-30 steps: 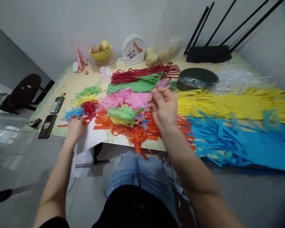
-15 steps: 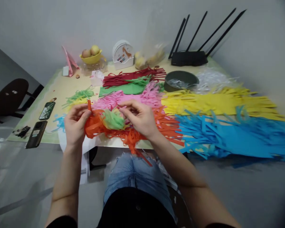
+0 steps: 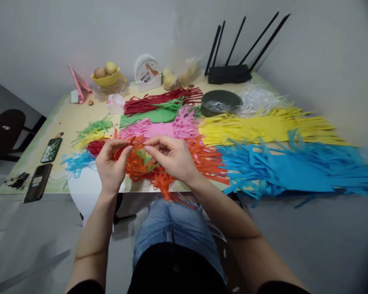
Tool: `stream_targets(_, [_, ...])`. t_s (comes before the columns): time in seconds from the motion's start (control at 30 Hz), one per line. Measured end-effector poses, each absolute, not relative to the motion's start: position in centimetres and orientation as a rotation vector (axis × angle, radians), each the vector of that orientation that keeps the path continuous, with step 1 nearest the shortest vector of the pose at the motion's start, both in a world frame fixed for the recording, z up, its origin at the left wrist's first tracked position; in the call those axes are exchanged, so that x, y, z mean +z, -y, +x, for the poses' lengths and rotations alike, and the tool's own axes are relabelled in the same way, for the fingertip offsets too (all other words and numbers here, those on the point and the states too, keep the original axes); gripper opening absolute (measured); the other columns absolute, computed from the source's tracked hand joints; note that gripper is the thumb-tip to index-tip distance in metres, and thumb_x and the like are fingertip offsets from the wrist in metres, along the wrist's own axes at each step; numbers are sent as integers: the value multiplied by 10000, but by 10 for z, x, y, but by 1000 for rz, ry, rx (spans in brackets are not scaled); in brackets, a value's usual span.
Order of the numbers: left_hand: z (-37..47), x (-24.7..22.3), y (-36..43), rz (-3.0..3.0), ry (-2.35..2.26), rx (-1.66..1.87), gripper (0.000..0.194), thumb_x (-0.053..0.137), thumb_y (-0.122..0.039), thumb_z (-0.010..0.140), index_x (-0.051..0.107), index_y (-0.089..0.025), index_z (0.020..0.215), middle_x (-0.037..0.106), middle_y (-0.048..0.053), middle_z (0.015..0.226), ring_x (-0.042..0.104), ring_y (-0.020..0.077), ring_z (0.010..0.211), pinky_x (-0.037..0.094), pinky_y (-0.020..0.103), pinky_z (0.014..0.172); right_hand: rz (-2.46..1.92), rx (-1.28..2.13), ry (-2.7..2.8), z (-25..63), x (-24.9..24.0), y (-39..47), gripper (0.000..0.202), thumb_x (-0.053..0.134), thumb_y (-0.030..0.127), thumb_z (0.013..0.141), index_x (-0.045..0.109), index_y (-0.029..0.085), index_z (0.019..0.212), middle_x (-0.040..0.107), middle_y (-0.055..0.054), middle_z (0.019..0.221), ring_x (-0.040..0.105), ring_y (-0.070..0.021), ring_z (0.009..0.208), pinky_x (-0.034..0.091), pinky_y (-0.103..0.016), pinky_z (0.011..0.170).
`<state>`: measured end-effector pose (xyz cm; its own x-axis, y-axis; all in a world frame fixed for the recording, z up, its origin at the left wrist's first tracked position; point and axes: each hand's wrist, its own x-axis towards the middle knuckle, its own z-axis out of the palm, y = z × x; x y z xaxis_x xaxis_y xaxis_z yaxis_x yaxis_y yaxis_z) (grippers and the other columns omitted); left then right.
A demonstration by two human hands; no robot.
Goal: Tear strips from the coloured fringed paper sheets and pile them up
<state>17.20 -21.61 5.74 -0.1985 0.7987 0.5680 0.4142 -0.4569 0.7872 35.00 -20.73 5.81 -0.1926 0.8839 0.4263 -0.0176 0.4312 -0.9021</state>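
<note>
My left hand (image 3: 113, 165) is closed in a pinch on a thin orange strip (image 3: 132, 141). Facing it, my right hand (image 3: 171, 158) also pinches, its fingertips close to the left ones and apparently on the same strip; the fine detail is blurred. Just beneath the fingers lies a tangle of orange fringe (image 3: 135, 168), with a light green bunch (image 3: 144, 157) partly showing in it. An orange tail (image 3: 162, 183) hangs over the table's front edge. Behind the hands is pink fringed material (image 3: 161, 130).
Yellow fringe (image 3: 257, 128) and blue fringe (image 3: 306, 167) spread to the right. Farther back are green (image 3: 156, 115) and red fringe (image 3: 162, 98), a dark bowl (image 3: 222, 110) and a black router (image 3: 230, 74). Two phones, one black (image 3: 38, 181), lie at the left.
My hands have come closer together, fingertips nearly meeting. The light green bunch is more covered by my hands. The view has shifted, so the table's things appear farther left.
</note>
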Motion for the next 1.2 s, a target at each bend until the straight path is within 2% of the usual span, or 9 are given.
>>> stream_targets(0.47, [177, 56, 218, 1899, -1425, 1758, 105, 778, -206, 811, 724, -183, 899, 742, 20, 884, 706, 143, 852, 555, 274, 822, -889, 997, 1589, 350, 60, 206, 155, 627, 297, 879, 698, 160, 885, 631, 17, 644, 563, -97, 564, 422, -228, 572])
stream_targets(0.87, [180, 60, 218, 1884, -1422, 1723, 91, 769, -185, 812, 718, -182, 887, 732, 9, 846, 700, 126, 792, 559, 243, 765, -918, 969, 1638, 351, 65, 205, 132, 638, 270, 868, 706, 157, 860, 660, 11, 665, 574, -95, 592, 433, -222, 600])
stream_targets(1.07, [177, 57, 217, 2256, -1523, 1702, 87, 732, -209, 863, 703, -206, 944, 737, 23, 916, 685, 159, 872, 541, 303, 816, -934, 1063, 1586, 351, 65, 203, 105, 637, 252, 855, 667, 154, 835, 615, 25, 615, 576, -92, 566, 429, -207, 559])
stream_targets(1.13, [177, 56, 217, 2465, -1508, 1667, 87, 710, -183, 878, 692, -213, 958, 742, 25, 924, 671, 168, 881, 520, 327, 834, -905, 1209, 1531, 350, 62, 202, 132, 633, 287, 865, 649, 158, 886, 590, 47, 579, 540, -77, 495, 417, -194, 504])
stream_targets(1.2, [177, 55, 217, 2619, -1455, 1621, 95, 690, -162, 892, 681, -217, 968, 750, 26, 929, 664, 172, 872, 494, 341, 851, -850, 1370, 1433, 350, 58, 199, 257, 650, 342, 861, 631, 166, 1046, 591, 68, 571, 507, -69, 439, 405, -184, 446])
